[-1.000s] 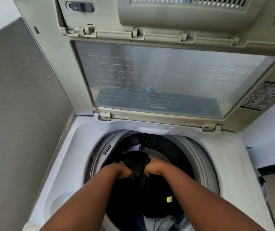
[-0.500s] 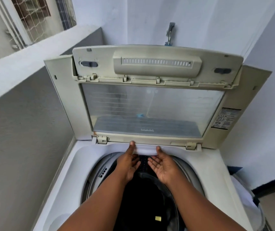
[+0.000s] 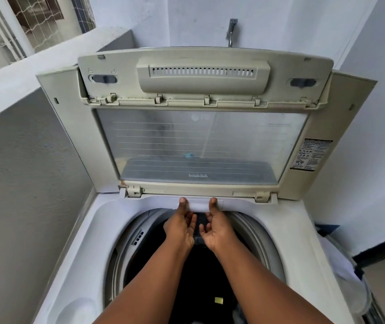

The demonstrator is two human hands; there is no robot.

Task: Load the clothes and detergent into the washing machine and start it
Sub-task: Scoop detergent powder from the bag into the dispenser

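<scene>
Left hand [image 3: 180,226] and right hand [image 3: 217,230]: relaxed, thumbs on detergent drawer front [image 3: 197,205], nothing gripped. Dark clothes [image 3: 201,277] in drum. Recommended: pull drawer evenly, straight out.

White walls [image 3: 373,113]; barred window [image 3: 42,22] upper left; wall tap [image 3: 231,31].

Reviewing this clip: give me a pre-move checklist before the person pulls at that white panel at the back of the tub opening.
1. Lid fully raised: ok.
2. Dark clothes inside the drum: ok.
3. Left hand free, thumb on the white panel: ok.
4. Right hand free, thumb on the same panel: ok.
5. Detergent within reach: cannot tell, none in view.
6. Panel is a drawer that slides out: cannot tell.
</scene>
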